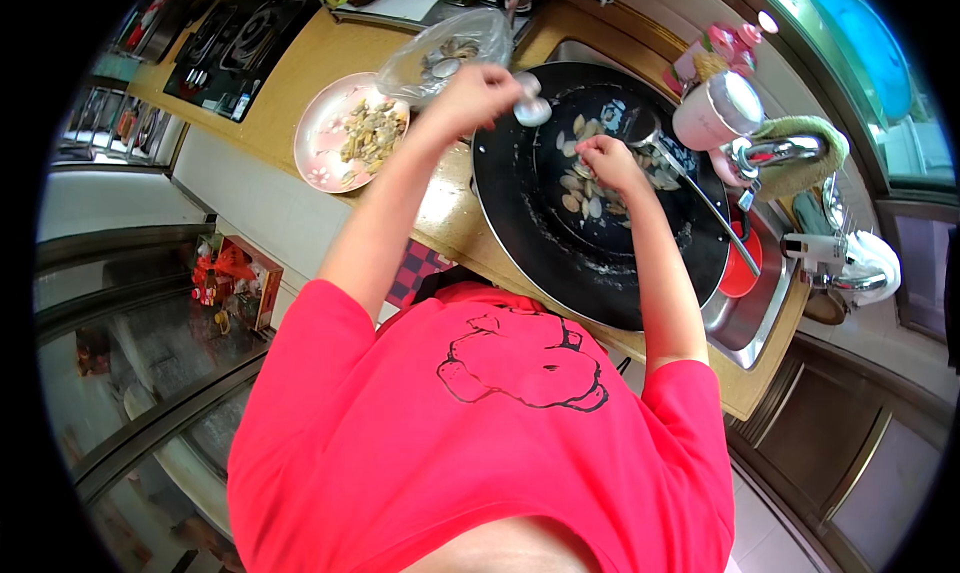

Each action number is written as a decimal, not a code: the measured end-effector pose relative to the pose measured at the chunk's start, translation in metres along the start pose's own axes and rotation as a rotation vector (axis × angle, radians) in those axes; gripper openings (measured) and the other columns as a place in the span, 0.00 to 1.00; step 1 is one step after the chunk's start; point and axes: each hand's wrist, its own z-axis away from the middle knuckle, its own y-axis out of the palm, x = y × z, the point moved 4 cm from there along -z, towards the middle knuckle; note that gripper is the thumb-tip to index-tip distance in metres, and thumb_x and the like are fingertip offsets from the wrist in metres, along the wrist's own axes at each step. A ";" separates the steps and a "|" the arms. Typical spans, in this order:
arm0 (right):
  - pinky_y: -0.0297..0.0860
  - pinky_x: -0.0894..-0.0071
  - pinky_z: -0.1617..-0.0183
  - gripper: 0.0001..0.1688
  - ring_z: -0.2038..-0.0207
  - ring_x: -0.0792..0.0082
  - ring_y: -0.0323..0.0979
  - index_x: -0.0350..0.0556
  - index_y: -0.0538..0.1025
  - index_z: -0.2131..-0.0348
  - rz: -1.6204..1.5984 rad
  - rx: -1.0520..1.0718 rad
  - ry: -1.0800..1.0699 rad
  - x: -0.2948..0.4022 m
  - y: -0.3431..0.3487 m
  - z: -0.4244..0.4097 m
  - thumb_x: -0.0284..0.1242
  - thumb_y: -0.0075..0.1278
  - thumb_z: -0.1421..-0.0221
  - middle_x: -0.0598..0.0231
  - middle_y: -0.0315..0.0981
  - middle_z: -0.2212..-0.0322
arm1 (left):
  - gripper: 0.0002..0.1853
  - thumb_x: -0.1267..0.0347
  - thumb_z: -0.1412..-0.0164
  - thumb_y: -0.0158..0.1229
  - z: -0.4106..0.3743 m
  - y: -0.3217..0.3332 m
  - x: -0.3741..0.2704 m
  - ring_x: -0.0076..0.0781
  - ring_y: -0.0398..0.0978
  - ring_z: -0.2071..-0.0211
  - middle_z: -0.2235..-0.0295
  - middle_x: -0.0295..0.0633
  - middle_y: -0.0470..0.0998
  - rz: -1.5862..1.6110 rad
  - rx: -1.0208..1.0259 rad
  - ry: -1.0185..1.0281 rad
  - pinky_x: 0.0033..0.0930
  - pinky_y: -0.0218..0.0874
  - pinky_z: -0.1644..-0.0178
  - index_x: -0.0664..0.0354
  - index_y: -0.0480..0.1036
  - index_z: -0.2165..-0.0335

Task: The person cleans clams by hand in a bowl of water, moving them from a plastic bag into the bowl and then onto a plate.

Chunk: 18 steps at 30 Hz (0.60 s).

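Note:
A large black wok (pixel 517 220) sits over the sink, with several clams (pixel 581 190) lying in its middle. My right hand (pixel 609 162) is low over these clams, fingertips pinched together; whether they grip one is hidden. My left hand (pixel 484 97) is blurred above the wok's left rim, fingers curled. Just off its fingertips a blurred pale shell (pixel 532 112) shows over the rim; contact with the fingers is unclear. Behind my left hand, a clear plastic bag (pixel 487 37) contains shells (pixel 446 67). Shelled clam meat (pixel 371 138) lies on a pink plate (pixel 311 142) at the left.
A long-handled metal ladle (pixel 705 194) rests across the wok's right side. Beyond the rim are a white cup-shaped container (pixel 720 112), a faucet (pixel 787 151) draped with a green cloth (pixel 814 134), and a red basin (pixel 742 265) in the steel sink (pixel 757 333). A gas stove (pixel 240 44) is far left.

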 end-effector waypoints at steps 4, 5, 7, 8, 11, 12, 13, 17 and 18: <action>0.56 0.82 0.85 0.21 0.86 0.83 0.58 0.41 0.71 0.75 -0.212 0.085 0.003 0.068 0.015 -0.008 0.43 0.45 0.53 0.73 0.62 0.85 | 0.15 0.60 0.57 0.52 -0.041 -0.078 0.004 0.27 0.68 0.85 0.86 0.39 0.71 -0.386 -0.250 0.088 0.26 0.60 0.82 0.62 0.73 0.79; 0.54 0.84 0.86 0.21 0.86 0.85 0.56 0.42 0.70 0.75 -0.223 0.082 -0.006 0.093 0.020 -0.007 0.44 0.45 0.52 0.75 0.60 0.86 | 0.15 0.60 0.58 0.52 -0.049 -0.089 0.008 0.30 0.69 0.85 0.85 0.41 0.71 -0.504 -0.280 0.064 0.27 0.61 0.82 0.63 0.73 0.78; 0.51 0.86 0.86 0.21 0.87 0.87 0.53 0.44 0.69 0.76 -0.219 0.049 -0.011 0.114 0.029 -0.016 0.45 0.45 0.52 0.78 0.57 0.87 | 0.17 0.60 0.58 0.52 -0.067 -0.084 0.017 0.30 0.69 0.85 0.84 0.42 0.72 -0.569 -0.181 -0.017 0.28 0.61 0.83 0.64 0.72 0.75; 0.51 0.86 0.86 0.21 0.87 0.87 0.53 0.44 0.69 0.76 -0.205 0.029 -0.011 0.118 0.033 -0.026 0.45 0.46 0.52 0.78 0.57 0.87 | 0.18 0.59 0.58 0.52 -0.076 -0.080 0.018 0.30 0.69 0.85 0.83 0.42 0.72 -0.603 -0.134 -0.056 0.29 0.62 0.83 0.64 0.72 0.74; 0.53 0.86 0.86 0.22 0.87 0.86 0.54 0.44 0.70 0.77 -0.265 0.052 0.030 0.122 0.045 -0.042 0.46 0.49 0.55 0.76 0.58 0.87 | 0.18 0.60 0.62 0.52 -0.094 -0.076 0.030 0.37 0.72 0.83 0.82 0.47 0.73 -0.573 -0.109 -0.116 0.32 0.64 0.80 0.63 0.74 0.74; 0.55 0.84 0.85 0.22 0.87 0.84 0.56 0.43 0.71 0.78 -0.248 0.048 0.038 0.120 0.049 -0.044 0.46 0.50 0.57 0.75 0.59 0.87 | 0.19 0.59 0.62 0.53 -0.098 -0.076 0.035 0.37 0.72 0.81 0.80 0.47 0.73 -0.555 -0.107 -0.139 0.32 0.64 0.78 0.63 0.74 0.73; 0.57 0.83 0.85 0.22 0.87 0.83 0.57 0.43 0.71 0.78 -0.231 0.043 0.046 0.119 0.051 -0.046 0.46 0.51 0.58 0.74 0.61 0.87 | 0.20 0.59 0.62 0.53 -0.101 -0.076 0.038 0.37 0.73 0.79 0.79 0.47 0.74 -0.537 -0.106 -0.163 0.33 0.64 0.75 0.63 0.73 0.72; 0.53 0.86 0.86 0.11 0.87 0.85 0.55 0.43 0.70 0.80 -0.401 0.097 0.013 0.123 0.052 -0.046 0.33 0.51 0.57 0.75 0.59 0.86 | 0.20 0.58 0.58 0.52 -0.104 -0.074 0.033 0.30 0.70 0.76 0.77 0.43 0.73 -0.523 -0.186 0.022 0.31 0.61 0.71 0.64 0.72 0.70; 0.52 0.87 0.86 0.08 0.86 0.86 0.54 0.43 0.70 0.81 -0.449 0.100 0.021 0.126 0.049 -0.044 0.29 0.49 0.58 0.76 0.59 0.86 | 0.21 0.58 0.58 0.52 -0.104 -0.075 0.034 0.30 0.69 0.75 0.77 0.42 0.73 -0.441 -0.150 -0.017 0.31 0.60 0.69 0.64 0.72 0.69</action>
